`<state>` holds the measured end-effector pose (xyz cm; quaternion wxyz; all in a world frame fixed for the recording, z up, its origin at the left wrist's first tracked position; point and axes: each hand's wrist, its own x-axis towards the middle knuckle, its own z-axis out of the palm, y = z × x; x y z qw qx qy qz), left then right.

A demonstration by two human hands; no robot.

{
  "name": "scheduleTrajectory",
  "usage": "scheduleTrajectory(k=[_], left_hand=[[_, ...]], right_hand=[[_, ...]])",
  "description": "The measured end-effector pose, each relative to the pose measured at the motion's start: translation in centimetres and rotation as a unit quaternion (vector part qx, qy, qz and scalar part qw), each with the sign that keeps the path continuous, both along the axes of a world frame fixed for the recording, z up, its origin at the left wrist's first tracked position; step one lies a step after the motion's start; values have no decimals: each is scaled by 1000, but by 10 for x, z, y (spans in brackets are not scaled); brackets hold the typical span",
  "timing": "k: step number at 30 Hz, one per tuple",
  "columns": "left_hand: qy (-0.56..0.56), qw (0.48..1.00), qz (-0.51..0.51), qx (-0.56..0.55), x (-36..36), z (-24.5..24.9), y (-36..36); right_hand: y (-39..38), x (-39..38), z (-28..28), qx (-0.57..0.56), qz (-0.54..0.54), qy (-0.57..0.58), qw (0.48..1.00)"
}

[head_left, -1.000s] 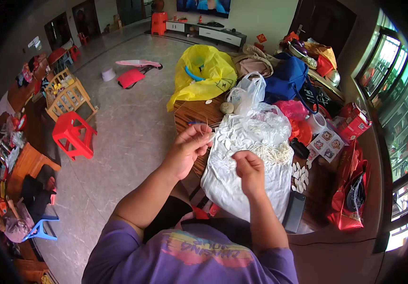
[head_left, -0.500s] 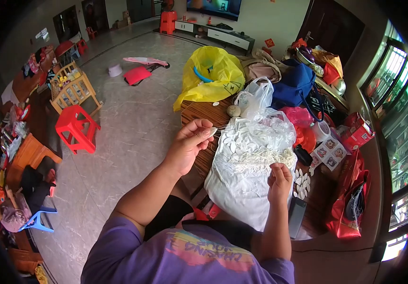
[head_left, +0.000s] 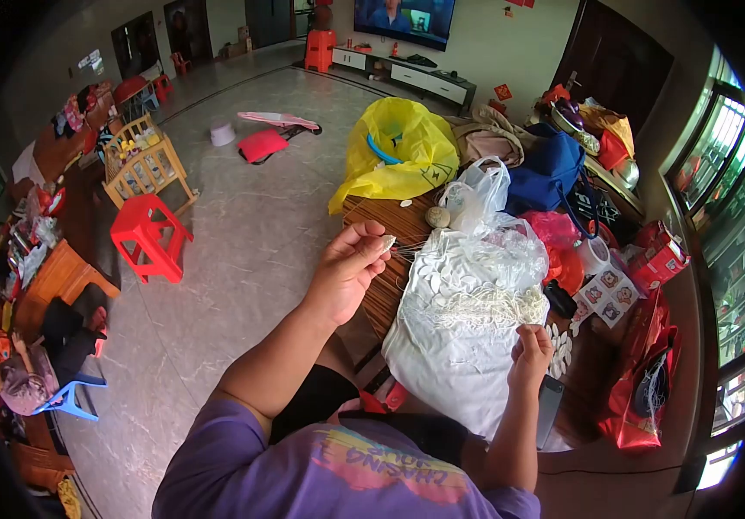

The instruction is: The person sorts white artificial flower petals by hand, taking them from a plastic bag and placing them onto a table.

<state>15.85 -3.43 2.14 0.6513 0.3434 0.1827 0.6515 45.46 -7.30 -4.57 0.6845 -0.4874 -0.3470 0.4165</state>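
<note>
My left hand [head_left: 351, 268] is raised left of the white cloth, its thumb and fingers pinched on a small white piece [head_left: 387, 243]. My right hand [head_left: 530, 353] is closed over the right part of the cloth [head_left: 442, 372]; anything between its fingertips is too small to make out. On the cloth lie a bundle of cream strings [head_left: 489, 308] and several flat white pieces [head_left: 435, 278]. More white pieces [head_left: 560, 350] lie on the wooden table right of the cloth, by a dark phone [head_left: 549, 410].
A yellow bag [head_left: 398, 147], clear plastic bags [head_left: 479, 195], a blue bag [head_left: 547, 173] and a red bag [head_left: 641, 381] surround the cloth. A red stool [head_left: 149, 238] stands on the floor at left. Another person [head_left: 31, 376] is at the far left edge.
The view has shifted, so the room and table appear slightly lower and to the right. My right hand is a little lower and nearer the table's right side. My left hand still pinches the white piece.
</note>
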Motion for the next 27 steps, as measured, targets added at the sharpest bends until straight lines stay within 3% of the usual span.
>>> scheduleTrajectory(k=[8,14,17,18,21,23,27], left_hand=[[-23,1000,0,5,-1,-1,0],[22,999,22,18,-1,2,-2],[46,998,23,24,1,-1,-4],[53,998,18,28,2,-4,-4],[91,995,-15,26,11,-5,-11],[106,993,-35,25,19,-11,-16],[136,988,-70,30,34,-12,-28]], right_hand=[[-4,7,-3,1,5,-49,999],[-5,20,-9,-108,57,-167,978],[-1,13,-4,22,24,-397,917],[-4,7,10,18,10,-467,884],[-7,-19,44,110,-87,-565,813],[-5,-34,53,154,-45,-489,857],[-5,-68,68,189,117,-389,894]])
